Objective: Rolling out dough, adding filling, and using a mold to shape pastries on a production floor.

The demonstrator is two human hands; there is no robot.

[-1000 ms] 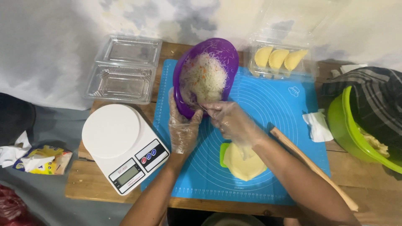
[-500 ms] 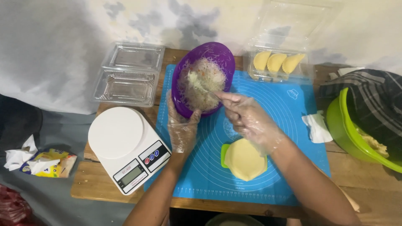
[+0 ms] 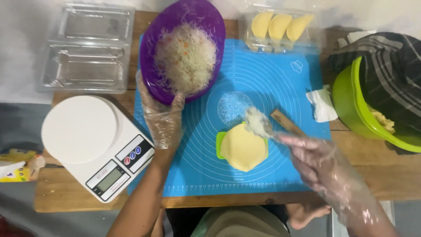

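Note:
My left hand (image 3: 163, 115), in a clear plastic glove, grips the near rim of a tilted purple bowl (image 3: 163, 37) full of shredded white filling (image 3: 186, 59). My gloved right hand (image 3: 322, 163) holds a spoon (image 3: 259, 124) heaped with filling just above a round yellow dough sheet (image 3: 244, 148). The dough lies on a green mould (image 3: 218, 146) in the middle of a blue silicone mat (image 3: 263, 79).
A white kitchen scale (image 3: 94, 145) stands at the left. Empty clear plastic boxes (image 3: 90, 48) sit at the back left, and a clear box of folded yellow pastries (image 3: 280, 26) at the back. At the right are a green bowl (image 3: 351, 105) under a striped cloth, a tissue (image 3: 322, 104) and a wooden rolling pin (image 3: 287, 123).
My right hand has left the purple bowl and carried a spoonful of filling down and right, over the dough. The left hand stays on the bowl's rim.

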